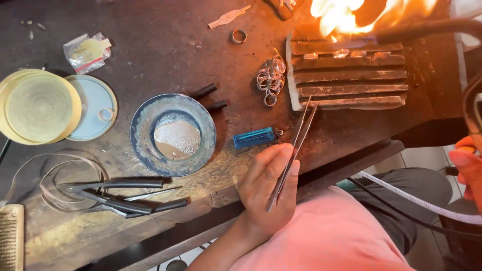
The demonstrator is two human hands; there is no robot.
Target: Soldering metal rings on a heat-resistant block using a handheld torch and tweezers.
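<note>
The left hand (268, 188) pinches tweezers (293, 150) ready, tips toward the block (351, 80) at 1 o'clock, where the right hand's (467, 165) closed grip aims a torch (427, 30) at rings (346, 52).

Worn wooden bench (150, 50), metal bowl (173, 134), pliers (120, 198), rings (271, 78), charred block (349, 75)

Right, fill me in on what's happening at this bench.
A person sits at a worn wooden workbench. The left hand holds long metal tweezers, tips resting near a grooved, charred block. The right hand grips a torch whose flame plays over small metal pieces on the block's top. A pile of silver rings, a blue lighter and a round dish lie nearby.
</note>
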